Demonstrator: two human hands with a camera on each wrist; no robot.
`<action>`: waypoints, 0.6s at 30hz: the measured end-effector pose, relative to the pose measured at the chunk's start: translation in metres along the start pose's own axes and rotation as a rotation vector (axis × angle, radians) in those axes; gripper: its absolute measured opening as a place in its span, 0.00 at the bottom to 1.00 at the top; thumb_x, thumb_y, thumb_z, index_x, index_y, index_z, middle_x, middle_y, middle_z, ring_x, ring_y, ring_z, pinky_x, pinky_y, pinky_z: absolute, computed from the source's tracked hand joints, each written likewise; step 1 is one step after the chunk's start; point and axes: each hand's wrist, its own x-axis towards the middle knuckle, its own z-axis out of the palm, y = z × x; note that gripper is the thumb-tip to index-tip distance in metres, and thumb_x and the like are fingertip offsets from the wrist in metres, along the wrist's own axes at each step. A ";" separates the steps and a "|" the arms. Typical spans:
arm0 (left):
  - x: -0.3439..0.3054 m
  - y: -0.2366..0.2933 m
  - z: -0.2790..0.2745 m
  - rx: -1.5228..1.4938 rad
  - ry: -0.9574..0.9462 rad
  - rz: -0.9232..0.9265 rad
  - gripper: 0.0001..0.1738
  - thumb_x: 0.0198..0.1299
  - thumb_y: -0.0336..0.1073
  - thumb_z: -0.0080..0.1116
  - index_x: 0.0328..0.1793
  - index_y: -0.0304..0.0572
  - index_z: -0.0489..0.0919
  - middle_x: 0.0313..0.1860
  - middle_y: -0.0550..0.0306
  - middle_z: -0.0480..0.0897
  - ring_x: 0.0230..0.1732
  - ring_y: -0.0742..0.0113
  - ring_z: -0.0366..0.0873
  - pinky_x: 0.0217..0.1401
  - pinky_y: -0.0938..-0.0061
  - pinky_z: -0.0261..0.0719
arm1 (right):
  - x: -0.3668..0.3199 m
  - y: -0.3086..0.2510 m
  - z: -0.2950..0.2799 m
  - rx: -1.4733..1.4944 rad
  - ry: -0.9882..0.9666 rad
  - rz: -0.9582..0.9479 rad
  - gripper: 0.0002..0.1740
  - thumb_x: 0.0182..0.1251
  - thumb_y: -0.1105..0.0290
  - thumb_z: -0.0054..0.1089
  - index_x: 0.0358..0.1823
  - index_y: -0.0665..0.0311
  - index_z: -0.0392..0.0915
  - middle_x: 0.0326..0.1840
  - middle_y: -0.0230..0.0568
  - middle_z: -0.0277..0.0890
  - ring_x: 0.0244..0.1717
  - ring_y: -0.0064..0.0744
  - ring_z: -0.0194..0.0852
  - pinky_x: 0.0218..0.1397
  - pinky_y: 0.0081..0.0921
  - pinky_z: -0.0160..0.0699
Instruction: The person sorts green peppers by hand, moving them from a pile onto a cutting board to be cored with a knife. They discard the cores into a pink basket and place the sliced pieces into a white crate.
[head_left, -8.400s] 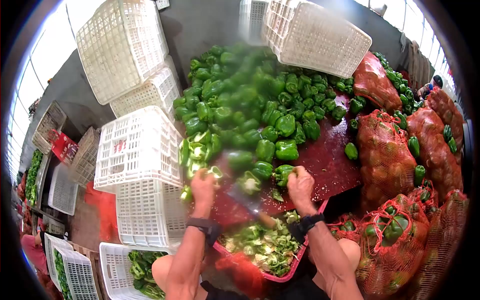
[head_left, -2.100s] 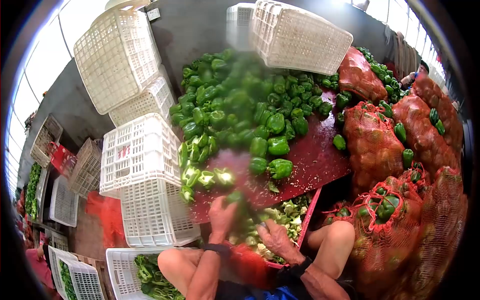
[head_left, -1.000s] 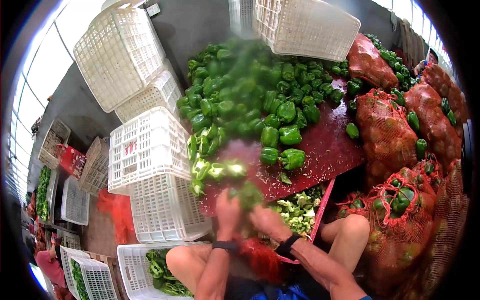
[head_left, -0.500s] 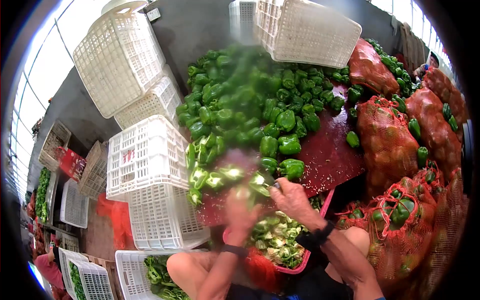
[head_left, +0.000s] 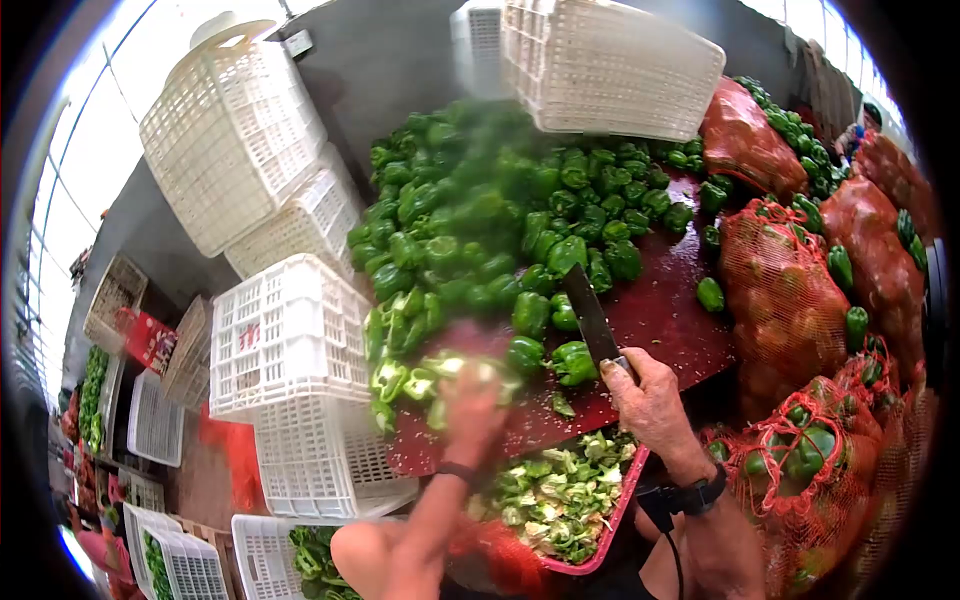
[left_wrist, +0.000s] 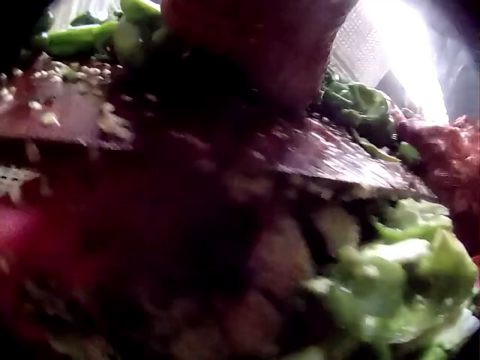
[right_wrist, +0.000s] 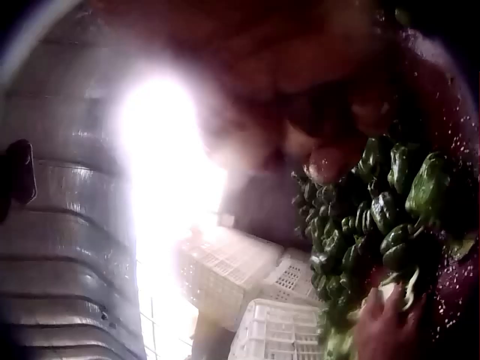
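Note:
My right hand point(head_left: 650, 405) grips a knife point(head_left: 592, 318) by its handle, the dark blade pointing up and away over the whole green bell peppers point(head_left: 573, 362). My left hand point(head_left: 473, 415), blurred, reaches onto the red table point(head_left: 660, 335) at the cut bell pepper pieces point(head_left: 389, 380). In the right wrist view, the left hand's fingers point(right_wrist: 390, 315) overlap a pale cut piece point(right_wrist: 386, 289); I cannot tell whether they pinch it. The left wrist view is mostly dark, with pale pepper scraps point(left_wrist: 405, 277) at lower right.
A pink tub point(head_left: 628, 505) of pepper scraps stands below the table's front edge. White crates point(head_left: 290, 340) are stacked at left, and another crate point(head_left: 615, 65) stands behind the large pepper heap point(head_left: 450, 190). Red mesh sacks point(head_left: 780, 290) line the right side.
Since half a second ago, my right hand has moved right and swung the knife upright, away from the cut pepper. The left hand has moved slightly forward. More cut pieces lie there than 8.4 seconds ago.

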 end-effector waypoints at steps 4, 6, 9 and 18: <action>0.020 -0.048 -0.002 0.084 -0.055 -0.044 0.32 0.55 0.42 0.69 0.68 0.48 0.77 0.78 0.33 0.64 0.77 0.34 0.61 0.80 0.37 0.54 | 0.000 -0.003 -0.006 -0.040 0.062 -0.011 0.09 0.75 0.69 0.61 0.45 0.70 0.79 0.23 0.31 0.74 0.23 0.20 0.68 0.26 0.24 0.69; 0.033 -0.043 -0.016 0.106 0.008 -0.013 0.31 0.50 0.34 0.67 0.64 0.39 0.78 0.74 0.33 0.69 0.72 0.34 0.68 0.76 0.40 0.62 | 0.002 -0.007 -0.007 -0.039 0.060 -0.019 0.10 0.75 0.69 0.61 0.46 0.69 0.79 0.24 0.35 0.77 0.24 0.23 0.73 0.27 0.27 0.73; 0.052 -0.010 -0.021 -0.395 0.039 0.053 0.25 0.56 0.34 0.64 0.61 0.36 0.79 0.69 0.32 0.74 0.69 0.37 0.72 0.72 0.46 0.69 | 0.002 -0.009 -0.007 -0.294 0.069 -0.408 0.10 0.71 0.68 0.63 0.46 0.68 0.79 0.31 0.48 0.74 0.33 0.41 0.81 0.32 0.39 0.82; 0.072 0.043 0.006 -0.578 0.019 -0.044 0.28 0.53 0.34 0.70 0.61 0.39 0.77 0.48 0.35 0.78 0.51 0.35 0.77 0.54 0.49 0.77 | 0.008 0.024 0.006 -0.321 0.059 -0.085 0.15 0.76 0.59 0.54 0.43 0.66 0.72 0.31 0.59 0.78 0.37 0.65 0.81 0.39 0.55 0.80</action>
